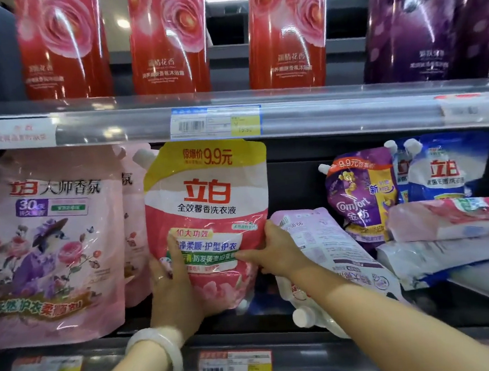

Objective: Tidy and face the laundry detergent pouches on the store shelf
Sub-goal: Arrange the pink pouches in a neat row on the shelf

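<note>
open gap above toppled lilac pouch [323,237], pink pouch [52,244] crowding left, stacked pouches [458,241] blocking right

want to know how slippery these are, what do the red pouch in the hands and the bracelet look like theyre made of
Red pouch: soft plastic film, glossy; it shows glare streaks and creases where the fingers press.
Bracelet on the left wrist: a rigid, smooth, milky white ring, possibly jade or glass; the look leaves it open.

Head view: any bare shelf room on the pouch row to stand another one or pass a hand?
One gap: the dark space above the fallen lilac pouch, between the red-and-yellow pouch held by both hands and the purple Comfort pouch. The left is packed with pink pouches. The right is piled with flat-lying pouches.
</note>
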`<state>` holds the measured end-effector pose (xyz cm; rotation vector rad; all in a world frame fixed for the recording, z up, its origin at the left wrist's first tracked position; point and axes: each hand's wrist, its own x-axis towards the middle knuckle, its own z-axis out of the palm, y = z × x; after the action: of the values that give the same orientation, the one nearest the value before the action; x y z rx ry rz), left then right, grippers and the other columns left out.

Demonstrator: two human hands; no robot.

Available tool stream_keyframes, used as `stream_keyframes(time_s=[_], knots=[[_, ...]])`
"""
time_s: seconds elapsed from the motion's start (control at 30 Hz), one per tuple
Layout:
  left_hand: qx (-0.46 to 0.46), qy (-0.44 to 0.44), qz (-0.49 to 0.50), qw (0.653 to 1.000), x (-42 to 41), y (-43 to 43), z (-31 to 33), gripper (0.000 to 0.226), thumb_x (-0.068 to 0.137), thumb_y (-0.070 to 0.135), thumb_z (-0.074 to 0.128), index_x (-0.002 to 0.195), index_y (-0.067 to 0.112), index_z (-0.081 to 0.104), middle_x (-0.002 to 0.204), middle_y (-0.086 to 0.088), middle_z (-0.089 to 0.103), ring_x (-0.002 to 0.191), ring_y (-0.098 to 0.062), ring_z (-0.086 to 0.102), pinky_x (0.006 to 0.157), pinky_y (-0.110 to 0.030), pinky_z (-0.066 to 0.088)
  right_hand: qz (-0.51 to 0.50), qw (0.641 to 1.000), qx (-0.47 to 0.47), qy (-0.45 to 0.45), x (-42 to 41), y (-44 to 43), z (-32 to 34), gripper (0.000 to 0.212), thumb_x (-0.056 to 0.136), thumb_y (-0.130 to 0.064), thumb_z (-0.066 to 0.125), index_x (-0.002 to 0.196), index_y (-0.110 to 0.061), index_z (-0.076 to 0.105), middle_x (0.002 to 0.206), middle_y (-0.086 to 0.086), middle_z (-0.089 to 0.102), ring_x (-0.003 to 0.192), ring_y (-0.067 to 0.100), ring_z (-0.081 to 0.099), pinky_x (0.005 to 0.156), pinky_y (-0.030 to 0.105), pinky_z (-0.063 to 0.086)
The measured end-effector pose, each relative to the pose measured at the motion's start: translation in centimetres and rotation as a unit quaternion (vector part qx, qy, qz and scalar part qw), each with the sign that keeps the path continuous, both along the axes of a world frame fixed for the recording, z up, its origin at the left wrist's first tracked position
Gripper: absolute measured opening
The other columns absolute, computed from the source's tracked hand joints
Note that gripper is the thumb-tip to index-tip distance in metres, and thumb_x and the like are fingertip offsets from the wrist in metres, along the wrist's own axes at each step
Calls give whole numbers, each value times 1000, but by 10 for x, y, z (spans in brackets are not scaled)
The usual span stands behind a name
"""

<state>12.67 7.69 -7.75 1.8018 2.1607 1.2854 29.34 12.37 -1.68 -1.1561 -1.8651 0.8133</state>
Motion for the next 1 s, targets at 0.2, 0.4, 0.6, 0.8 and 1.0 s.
stream_keyframes(time_s=[0.2,0.4,0.6,0.8,1.0], knots=[[-13,29,49,998,16,-2,16,137,61,47,80,141,27,-29,152,-30,-9,142,-44,1,116,-50,17,-21,999,-6,-27,10,-11,3,63,71,-26,79,120,-14,41,123,3,57,112,18,56,93,33,47],[43,73,-89,992,110,-7,51,123,68,54,72,146,18,-15,152,3,-29,144,-17,-20,118,-32,-1,-102,986,86,-103,94,-24,33,43,81,-32,69,115,-11,53,112,5,55,103,18,52,79,20,34],[79,50,-259,961,206,18,70,82,81,42,65,146,17,22,157,-4,-4,145,-19,4,114,-30,14,-263,958,79,-77,214,-31,51,23,82,-24,68,96,-7,63,107,12,67,103,28,62,81,29,45],[44,70,-428,900,299,61,87,94,54,69,70,133,28,39,137,12,34,142,-19,14,116,-35,20,-290,955,65,13,297,-55,35,11,86,-13,63,77,-11,57,68,7,60,57,22,57,52,20,48],[176,82,-399,896,343,79,88,49,75,42,47,99,6,71,98,-13,71,94,-30,62,84,-36,47,-204,915,-148,316,338,-61,39,24,91,-23,56,101,-1,55,96,21,59,71,28,64,64,30,58]])
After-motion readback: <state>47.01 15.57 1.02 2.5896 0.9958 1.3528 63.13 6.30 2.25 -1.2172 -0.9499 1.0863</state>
